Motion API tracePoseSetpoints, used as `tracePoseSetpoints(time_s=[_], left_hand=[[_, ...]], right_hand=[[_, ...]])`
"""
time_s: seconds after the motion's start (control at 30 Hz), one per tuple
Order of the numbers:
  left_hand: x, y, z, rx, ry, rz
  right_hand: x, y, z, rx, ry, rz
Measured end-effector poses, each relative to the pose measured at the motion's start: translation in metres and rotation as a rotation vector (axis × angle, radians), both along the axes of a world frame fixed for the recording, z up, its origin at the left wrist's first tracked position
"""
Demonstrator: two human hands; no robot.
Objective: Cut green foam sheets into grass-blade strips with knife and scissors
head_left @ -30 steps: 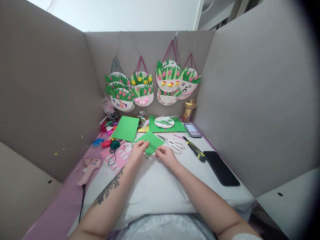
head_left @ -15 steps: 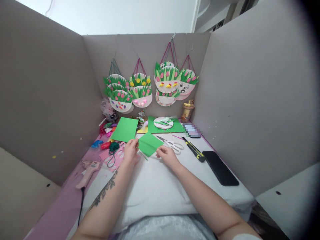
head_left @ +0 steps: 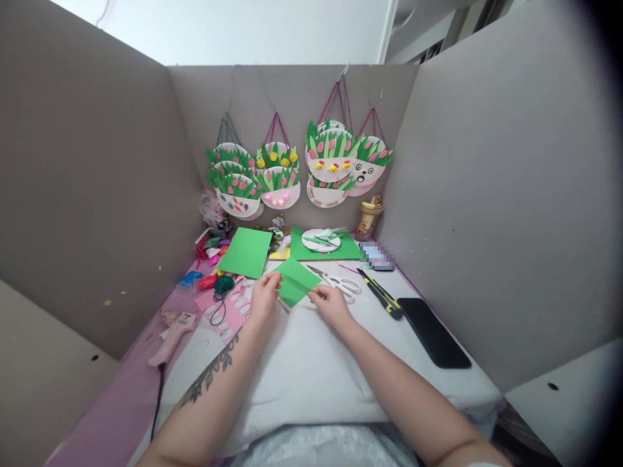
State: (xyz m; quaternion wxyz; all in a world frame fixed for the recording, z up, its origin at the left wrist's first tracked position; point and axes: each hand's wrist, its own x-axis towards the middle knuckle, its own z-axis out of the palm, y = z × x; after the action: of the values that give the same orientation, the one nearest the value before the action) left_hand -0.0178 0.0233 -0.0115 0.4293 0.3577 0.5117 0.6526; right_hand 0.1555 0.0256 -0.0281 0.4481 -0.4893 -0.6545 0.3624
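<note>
- Three grey panels enclose the place: a left panel beside the hands, a back panel beyond them, a right panel on the other side; a pale surface shows above.
- Beneath the hands spreads one white cover; a pink tabletop shows past its left edge.
- Well left of the left hand: one pink glue gun with one dark cord.
- Nearer the left hand: one pink sheet with oval holes, too many and small to count; one dark green yarn ball; one blue item; one red item.
- Just beyond the left hand: one green card.
- Two hands, apart; the left hand pinches one side of one green paper piece, the right hand the other; it lies between and beyond them.
- High beyond both hands: four hanging clusters of decorated plates; overlap hides the exact plate count.
- Beyond the right hand: one green backing sheet bearing one white plate; nearer, one pair of scissors.
- Right of the right hand: one tumbler and one phone, farther off; one cutter; one black slab.
</note>
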Motion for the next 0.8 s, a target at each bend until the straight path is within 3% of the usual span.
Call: tracePoseSetpoints(time_s=[0.07, 0.13, 0.23, 0.33, 0.4, 0.47, 0.53, 0.67, 0.8], left_hand=[[0.001, -0.001, -0.001, -0.013, -0.048, 0.037], [0.007, -0.004, -0.005, -0.028, -0.044, -0.108], [0.018, -0.008, -0.014, -0.088, -0.024, -0.318], [0.019, -0.01, -0.017, -0.125, -0.069, -0.259], [0.015, -0.01, -0.014, -0.145, -0.113, -0.192], [0.011, -0.01, -0.011, -0.164, -0.207, -0.184], [0.01, -0.01, -0.008, -0.197, -0.301, -0.196], [0.013, -0.014, -0.005, -0.27, -0.379, -0.22], [0.015, -0.015, -0.002, -0.345, -0.408, -0.193]], right_hand=[[-0.003, 0.0, 0.0, -0.113, 0.094, -0.004], [-0.009, -0.003, 0.0, -0.185, 0.167, 0.046], [-0.016, -0.003, 0.004, -0.182, 0.117, 0.243], [-0.004, 0.025, 0.012, -0.131, -0.063, 0.351], [0.017, 0.064, 0.019, -0.026, -0.145, 0.219], [0.043, 0.111, 0.021, 0.09, -0.234, -0.06], [0.067, 0.158, 0.018, 0.111, -0.361, -0.287], [0.09, 0.219, 0.003, 0.065, -0.663, -0.373], [0.086, 0.242, -0.008, -0.047, -0.854, -0.356]])
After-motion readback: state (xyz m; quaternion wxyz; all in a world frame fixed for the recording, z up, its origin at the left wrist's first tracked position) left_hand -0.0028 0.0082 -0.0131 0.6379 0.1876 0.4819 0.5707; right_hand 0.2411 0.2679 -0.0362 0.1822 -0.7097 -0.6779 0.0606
